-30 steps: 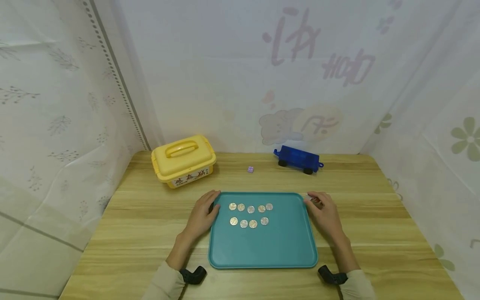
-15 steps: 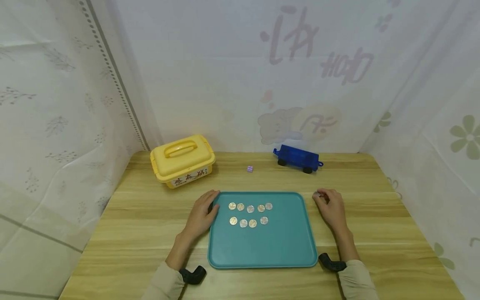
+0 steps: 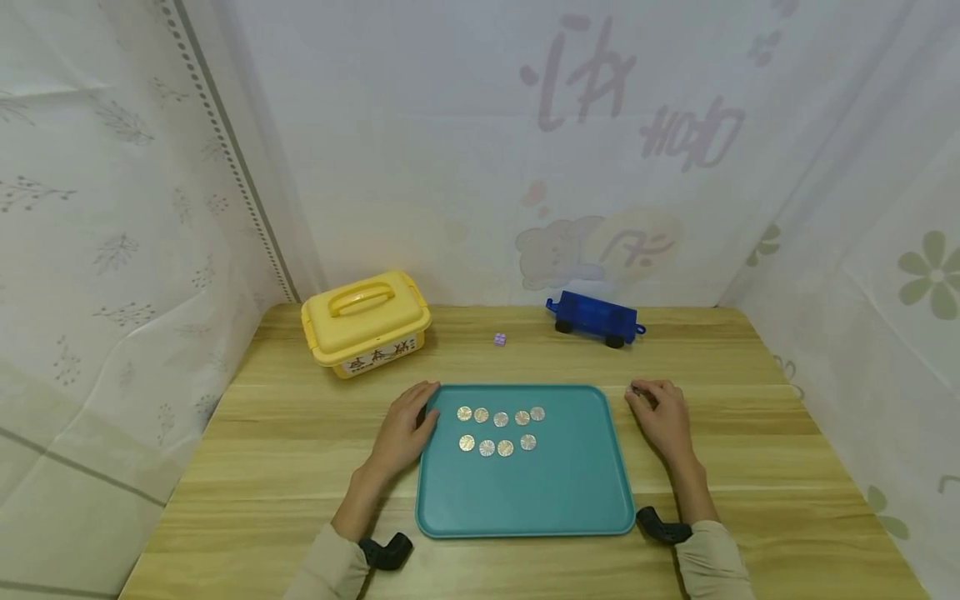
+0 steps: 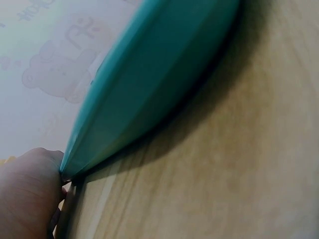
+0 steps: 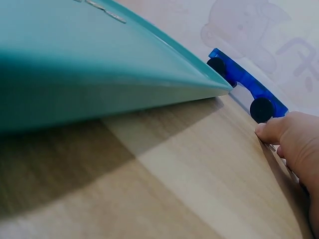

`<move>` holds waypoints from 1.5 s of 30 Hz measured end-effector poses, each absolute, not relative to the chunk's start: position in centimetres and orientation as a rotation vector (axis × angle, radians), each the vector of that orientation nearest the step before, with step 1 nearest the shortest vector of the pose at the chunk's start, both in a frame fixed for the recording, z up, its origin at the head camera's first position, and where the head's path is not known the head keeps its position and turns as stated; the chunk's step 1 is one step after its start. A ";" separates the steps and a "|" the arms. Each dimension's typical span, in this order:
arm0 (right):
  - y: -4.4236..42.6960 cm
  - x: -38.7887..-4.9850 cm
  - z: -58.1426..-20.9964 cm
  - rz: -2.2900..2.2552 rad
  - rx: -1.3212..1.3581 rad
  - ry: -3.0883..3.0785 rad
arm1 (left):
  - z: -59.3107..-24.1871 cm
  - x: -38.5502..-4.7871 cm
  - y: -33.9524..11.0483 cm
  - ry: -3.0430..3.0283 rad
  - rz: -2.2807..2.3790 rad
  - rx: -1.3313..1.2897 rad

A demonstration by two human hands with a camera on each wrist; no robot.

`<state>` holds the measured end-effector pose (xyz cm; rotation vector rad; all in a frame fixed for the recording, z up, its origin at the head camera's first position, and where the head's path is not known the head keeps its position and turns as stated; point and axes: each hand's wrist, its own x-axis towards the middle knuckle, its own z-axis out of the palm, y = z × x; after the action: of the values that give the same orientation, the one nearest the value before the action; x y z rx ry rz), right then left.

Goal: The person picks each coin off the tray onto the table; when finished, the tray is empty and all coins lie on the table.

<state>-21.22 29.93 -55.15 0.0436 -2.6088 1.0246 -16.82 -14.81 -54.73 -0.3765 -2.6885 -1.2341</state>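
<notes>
Several round silvery and gold-toned coins [image 3: 506,448] lie in two rows on a teal tray [image 3: 525,500]. At the tray's upper left corner, the left hand [image 3: 401,429] grips the rim, thumb over the edge; the left wrist view shows this hand [image 4: 27,191] against the tray's edge [image 4: 144,74], with its fingers partly hidden. Right of the tray, on the wooden table, the right hand [image 3: 663,421] pinches a small coin [image 3: 635,389] between thumb and fingers. In the right wrist view that hand [image 5: 299,149] largely covers the coin.
A yellow lidded box [image 3: 366,321] stands at the back left of the table. A small purple block [image 3: 500,339] lies behind the tray. A blue wheeled toy wagon [image 3: 596,317] is at the back right, near the patterned cloth wall.
From beside the tray's upper right corner, the right hand has moved a little to the right, with the coin at its fingertips. The left hand and the coins on the tray stay put.
</notes>
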 end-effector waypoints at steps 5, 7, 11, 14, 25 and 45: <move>29.8 -21.0 -55.2 1.109 0.020 -2.579 | -54.8 -16.7 -14.9 -2.685 -1.237 -0.374; 29.8 -21.0 -55.1 1.164 0.013 -2.551 | -54.8 -16.7 -15.0 -2.685 -1.236 -0.374; 29.7 -20.9 -55.1 1.215 0.028 -2.496 | -54.8 -16.6 -15.1 -2.687 -1.233 -0.375; 29.5 -20.8 -55.1 1.208 0.051 -2.466 | -54.9 -16.6 -15.1 -2.690 -1.235 -0.377; 26.2 -20.0 -53.2 1.170 0.493 -2.397 | -54.9 -16.6 -14.8 -2.681 -1.234 -0.387; 16.9 -16.3 -53.5 0.948 0.883 -2.655 | -54.6 -16.7 -14.8 -2.692 -1.235 -0.368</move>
<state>-16.27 16.91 -53.52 0.8828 -2.6553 0.9484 -16.68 -14.81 -54.65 -0.3682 -2.6916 -1.2347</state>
